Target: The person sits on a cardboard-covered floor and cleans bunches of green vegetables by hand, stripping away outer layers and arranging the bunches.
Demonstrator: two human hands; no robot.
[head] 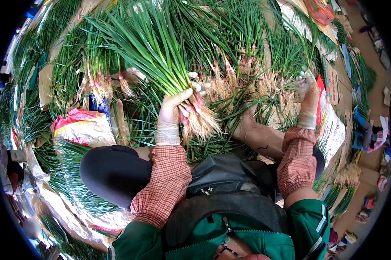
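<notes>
My left hand (pixel 174 105), in a thin pale glove, grips a bunch of spring onions (pixel 169 73) around the lower stems. Their pink bulbs and stringy tan roots hang below the fist, and the long green leaves fan up and to the left. Off to the right, my right hand (pixel 307 89), also gloved, has its fingers closed around a thin green spring onion stalk (pixel 309 48); its lower end is hidden by the fingers. Between and beyond both hands lie loose spring onions (pixel 226 68), roots towards me.
A red and white printed sack (pixel 85 128) lies by my left knee, and another white sack (pixel 333 130) beside my right knee. More spring onions (pixel 81 175) cover the ground at left. Bundles with roots (pixel 345 185) lie at right. Cardboard (pixel 332 83) is beyond my right hand.
</notes>
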